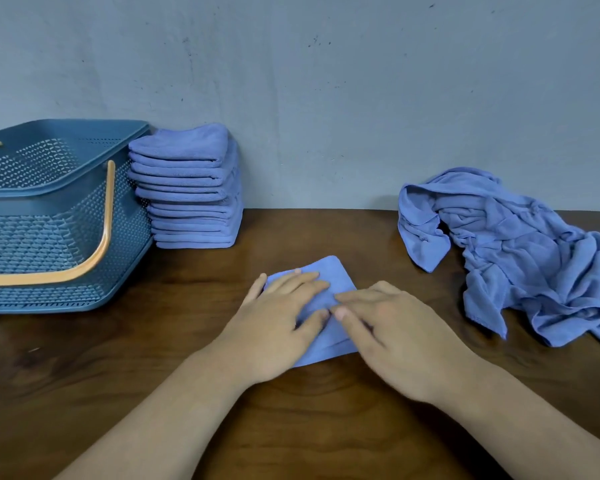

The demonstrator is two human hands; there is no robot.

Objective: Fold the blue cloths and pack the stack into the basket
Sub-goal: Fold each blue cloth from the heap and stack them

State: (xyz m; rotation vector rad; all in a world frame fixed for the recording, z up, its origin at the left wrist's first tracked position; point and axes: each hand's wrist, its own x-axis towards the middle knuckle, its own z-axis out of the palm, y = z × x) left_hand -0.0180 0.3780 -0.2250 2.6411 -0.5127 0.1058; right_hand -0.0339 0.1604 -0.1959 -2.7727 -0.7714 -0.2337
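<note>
- basket (49,244): left part cut off by the frame edge; orange handle (99,244) runs out there too.
- crumpled cloth pile (516,244): runs off the right edge; cloth count cannot be told.
- folded cloth (326,271): middle covered by left grip (274,327) and right grip (395,337).
- right grip: blurred, finger outlines soft.
- stack (191,202): lower left meets the basket corner; touching or overlapped, cannot tell. Layer count unclear.
- both forearms: cut off by the bottom edge.
- table (118,375): near edge out of frame.
</note>
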